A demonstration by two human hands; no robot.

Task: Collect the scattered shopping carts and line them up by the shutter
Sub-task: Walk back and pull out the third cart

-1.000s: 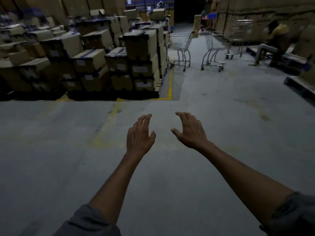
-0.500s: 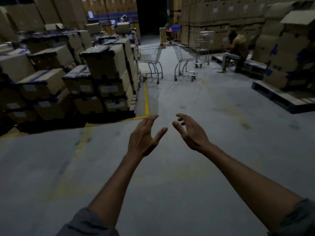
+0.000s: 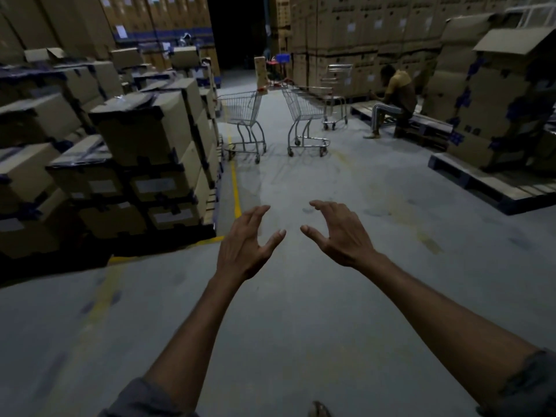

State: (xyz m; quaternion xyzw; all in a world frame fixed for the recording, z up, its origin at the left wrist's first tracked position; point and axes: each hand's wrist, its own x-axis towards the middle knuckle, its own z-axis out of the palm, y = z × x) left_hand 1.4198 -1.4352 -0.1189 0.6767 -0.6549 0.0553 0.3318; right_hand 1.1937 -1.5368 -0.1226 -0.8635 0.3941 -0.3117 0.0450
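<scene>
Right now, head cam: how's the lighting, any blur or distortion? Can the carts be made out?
Head view: dim throughout, far aisle gap black; wide-angle leans the box stacks at the edges; left hand and right hand sharp, empty; left cart and right cart legible, third cart faint against the boxes.

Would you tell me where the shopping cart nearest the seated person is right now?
Head view, upper right of centre: the cart stands beside the box wall, just left of the seated person.
</scene>
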